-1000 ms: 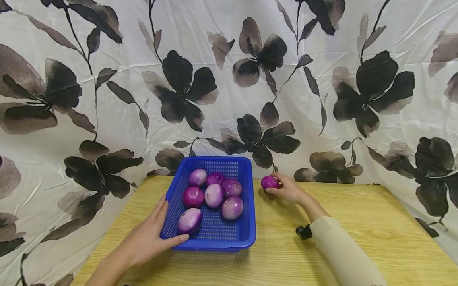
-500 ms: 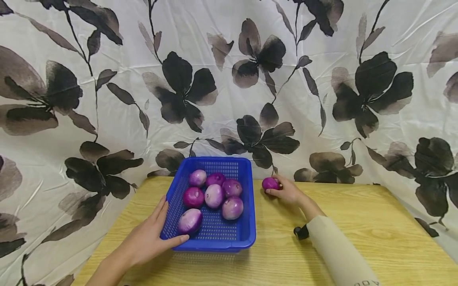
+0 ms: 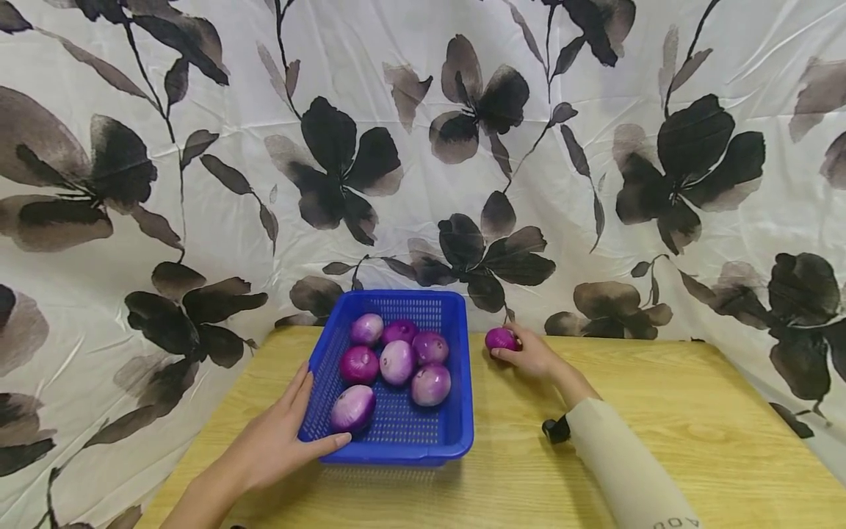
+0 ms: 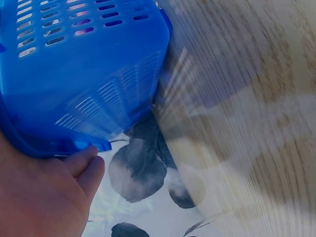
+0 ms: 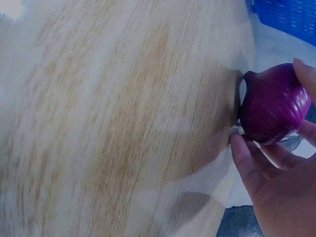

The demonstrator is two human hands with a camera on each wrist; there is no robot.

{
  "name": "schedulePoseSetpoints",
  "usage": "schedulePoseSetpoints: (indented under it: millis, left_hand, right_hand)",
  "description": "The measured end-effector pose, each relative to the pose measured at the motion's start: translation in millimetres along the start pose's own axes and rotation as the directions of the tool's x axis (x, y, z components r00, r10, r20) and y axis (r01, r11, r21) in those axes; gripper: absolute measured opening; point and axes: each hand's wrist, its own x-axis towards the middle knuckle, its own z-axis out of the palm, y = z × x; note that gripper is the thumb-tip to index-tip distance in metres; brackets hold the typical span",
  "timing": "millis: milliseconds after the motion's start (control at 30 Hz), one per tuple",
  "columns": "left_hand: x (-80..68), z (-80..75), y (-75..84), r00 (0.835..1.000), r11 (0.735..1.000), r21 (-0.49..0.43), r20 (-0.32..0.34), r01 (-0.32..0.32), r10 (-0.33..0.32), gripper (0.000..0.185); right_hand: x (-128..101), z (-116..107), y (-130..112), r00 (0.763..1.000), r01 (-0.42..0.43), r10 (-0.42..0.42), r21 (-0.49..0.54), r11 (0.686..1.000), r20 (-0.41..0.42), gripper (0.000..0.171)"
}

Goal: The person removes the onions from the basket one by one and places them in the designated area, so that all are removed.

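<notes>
A blue perforated plastic basket (image 3: 456, 441) stands on the table with several red onions inside, one of them (image 3: 353, 408) at its near left. My left hand (image 3: 274, 433) rests against the basket's near left corner, fingers straight along the left side and thumb laid over the front rim. In the left wrist view, two fingertips touch the rim. To the right of the basket, my right hand (image 3: 531, 355) holds another red onion (image 5: 274, 104) between thumb and fingers, close over the table's back edge. The fingers behind that onion are partly hidden.
The pale wooden table (image 3: 661, 426) extends to the right and in front of the basket. A white cloth with dark flowers (image 3: 410, 198) hangs right behind it and at both sides. A small black object (image 3: 557, 430) sits at the right wrist, beside the light sleeve (image 3: 624, 463).
The right forearm and sleeve have shifted slightly left, while the right hand stays on the onion at nearly the same spot. The left hand, basket and the onions inside have kept their places.
</notes>
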Motion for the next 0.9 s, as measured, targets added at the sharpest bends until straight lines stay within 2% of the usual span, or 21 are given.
schedulePoseSetpoints:
  millis: [533, 900]
  left_hand:
    - [4.1, 2.3, 0.6, 1.000, 1.000, -0.006, 0.008, 0.004, -0.004, 0.125]
    - [2.0, 0.1, 0.1, 1.000, 1.000, 0.001, 0.001, 0.001, -0.001, 0.125]
  right_hand:
    - [-18, -16, 0, 1.000, -0.016, 0.016, -0.019, 1.000, 0.024, 0.070]
    - [-39, -30, -16, 0.998, 0.058, -0.058, -0.035, 0.998, 0.010, 0.072]
